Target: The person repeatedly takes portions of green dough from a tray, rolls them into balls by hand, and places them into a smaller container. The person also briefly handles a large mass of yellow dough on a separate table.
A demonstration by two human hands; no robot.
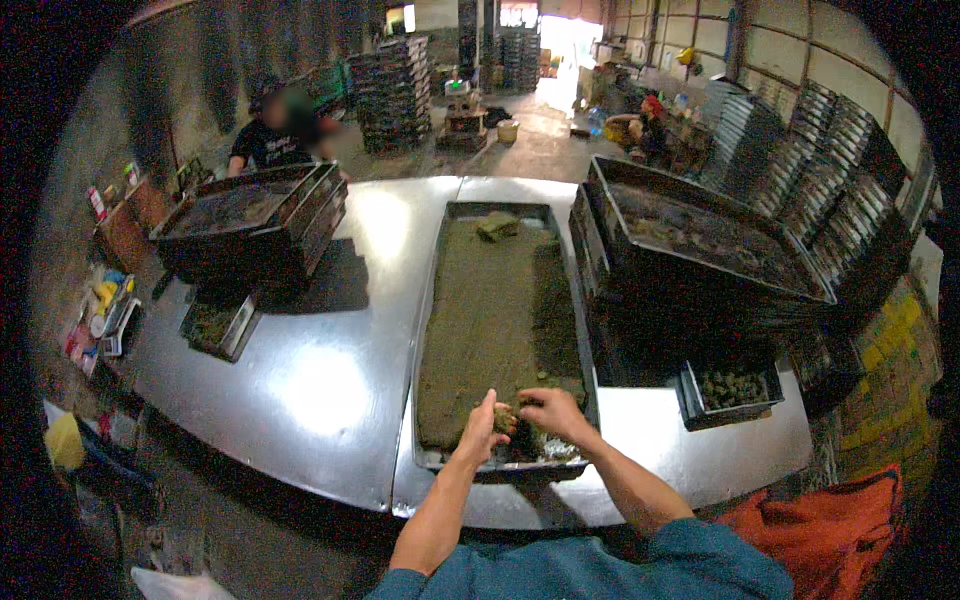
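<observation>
A long dark metal tray (496, 207) lies lengthwise before me, bearing a flat greenish-brown layer (480, 310) of fine, compact material. Over its near end, my left hand (484, 430) is closed around a small greenish clump (506, 419), thumb up. My right hand (556, 414) is just right of it, fingers bent and pinched together; whatever they hold is too small to name. Below the hands, part of the tray's bottom shows dark and shiny with loose bits. A loose greenish chunk (497, 227) rests on the layer at the far end.
The tray stands on a shiny metal table (300, 380). Stacked dark trays rise at left (250, 240) and right (700, 270). Small bins hold clumps at right (733, 390) and greenish material at left (215, 325). A person (280, 135) is behind the left stack; another (650, 125) sits farther back.
</observation>
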